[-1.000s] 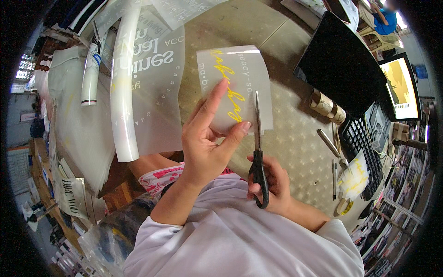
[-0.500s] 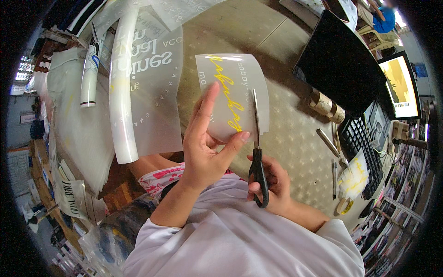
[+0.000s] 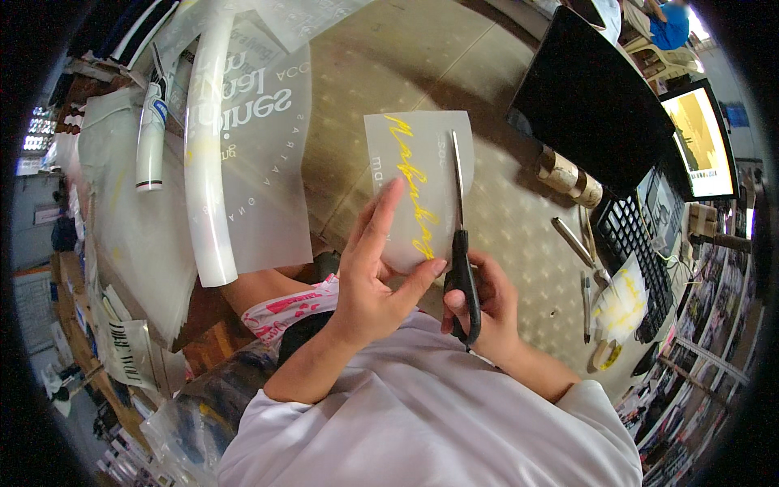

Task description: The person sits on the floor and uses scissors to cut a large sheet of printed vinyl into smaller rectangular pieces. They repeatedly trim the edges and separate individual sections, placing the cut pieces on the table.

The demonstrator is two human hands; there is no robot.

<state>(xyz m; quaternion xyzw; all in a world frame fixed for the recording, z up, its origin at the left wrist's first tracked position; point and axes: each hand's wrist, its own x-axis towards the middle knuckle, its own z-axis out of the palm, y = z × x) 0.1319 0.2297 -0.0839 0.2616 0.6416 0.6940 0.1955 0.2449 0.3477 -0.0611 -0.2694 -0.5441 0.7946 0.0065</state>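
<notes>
The left hand [image 3: 375,276] reaches up from a bent forearm, its grip pinching the lower edge of a clear film sheet with yellow script [image 3: 418,187] above the surface [image 3: 519,219]. The right hand [image 3: 485,304] has its grip closed through the black scissors [image 3: 461,243], whose blades point upward, lying along the sheet's right side.

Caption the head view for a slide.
Left hand holds a translucent sheet with yellow lettering while the right hand cuts it with black-handled scissors.

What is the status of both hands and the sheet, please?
Left hand pinches clear sheet with yellow lettering. Right hand works black-handled scissors, blades along sheet. Nothing blocking.
</notes>
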